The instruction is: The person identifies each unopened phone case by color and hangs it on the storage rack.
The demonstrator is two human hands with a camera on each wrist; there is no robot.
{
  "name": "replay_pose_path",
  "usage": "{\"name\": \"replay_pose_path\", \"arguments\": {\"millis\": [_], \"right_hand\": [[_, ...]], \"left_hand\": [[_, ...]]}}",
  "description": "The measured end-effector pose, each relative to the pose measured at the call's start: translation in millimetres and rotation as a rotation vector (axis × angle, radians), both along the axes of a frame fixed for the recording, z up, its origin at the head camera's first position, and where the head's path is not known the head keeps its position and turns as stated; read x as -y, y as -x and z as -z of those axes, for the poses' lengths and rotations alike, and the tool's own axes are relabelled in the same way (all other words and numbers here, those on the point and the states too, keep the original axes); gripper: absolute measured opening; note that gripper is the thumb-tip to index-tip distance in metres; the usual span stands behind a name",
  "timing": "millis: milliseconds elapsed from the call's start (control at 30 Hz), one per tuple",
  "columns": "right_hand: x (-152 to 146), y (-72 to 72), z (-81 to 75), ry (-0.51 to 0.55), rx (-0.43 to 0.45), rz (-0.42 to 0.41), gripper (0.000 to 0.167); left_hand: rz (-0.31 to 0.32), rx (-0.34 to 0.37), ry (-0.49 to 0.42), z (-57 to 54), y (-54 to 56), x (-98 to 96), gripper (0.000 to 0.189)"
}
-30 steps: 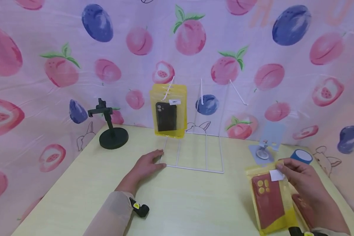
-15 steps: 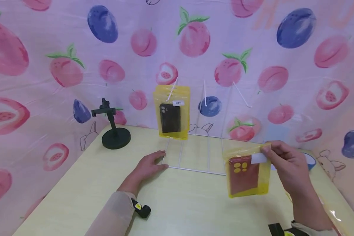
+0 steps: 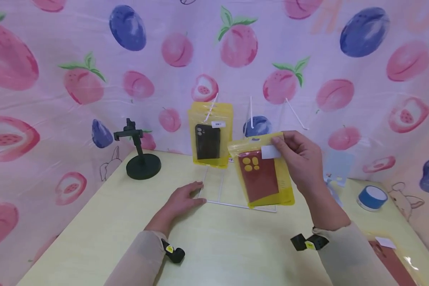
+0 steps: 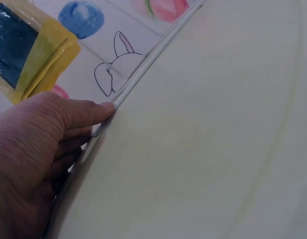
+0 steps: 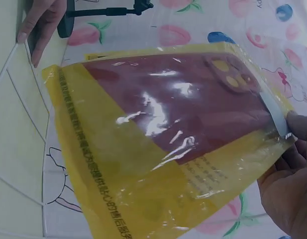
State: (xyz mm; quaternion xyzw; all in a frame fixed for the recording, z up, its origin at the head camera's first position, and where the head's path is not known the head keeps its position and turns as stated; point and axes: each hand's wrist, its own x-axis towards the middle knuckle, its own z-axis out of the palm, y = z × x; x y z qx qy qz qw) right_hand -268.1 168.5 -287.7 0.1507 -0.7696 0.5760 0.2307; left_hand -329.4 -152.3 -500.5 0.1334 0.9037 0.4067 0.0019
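Observation:
In the head view my right hand (image 3: 304, 159) pinches the top corner of a yellow zip pouch (image 3: 286, 186) between thumb and fingers. Inside it shows a dark red phone case (image 3: 259, 174) with camera cutouts; a white label (image 3: 270, 151) is at the top. The pouch hangs tilted in front of the white wire display rack (image 3: 243, 205), below its middle prong (image 3: 251, 113). My left hand (image 3: 178, 202) rests on the table at the rack's front left corner, thumb and fingers against the wire. Yellow pouches (image 3: 226, 149) with a black phone case in front hang on the left prong.
A black phone stand (image 3: 143, 166) stands at the back left. To the right are a pale blue folding stand (image 3: 339, 165), a blue-and-white tape roll (image 3: 373, 198) and another pouch with a red case (image 3: 397, 262) near the edge. The right prong (image 3: 296, 114) bears nothing.
My right hand has lifted the pouch with the red case off the right side and carried it left and up to the rack. My left hand stays at the rack's corner.

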Motion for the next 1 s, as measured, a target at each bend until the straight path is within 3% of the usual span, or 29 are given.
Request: {"name": "replay_pose_path", "arguments": {"millis": [167,433,1000], "right_hand": [[9.1,9.0,-5.0,0.049,-0.018,0.061,0.036],[20.5,22.3,-4.0,0.144,0.0,0.019,0.034],[23.5,36.6,1.7,0.128,0.047,0.079,0.04]], "left_hand": [[0.008,-0.003,0.009,1.4,-0.6,-1.5,0.06],[-0.009,-0.019,0.008,1.3,-1.3,2.0,0.059],[0.001,-0.014,0.019,5.1,3.0,2.1,0.06]]}}
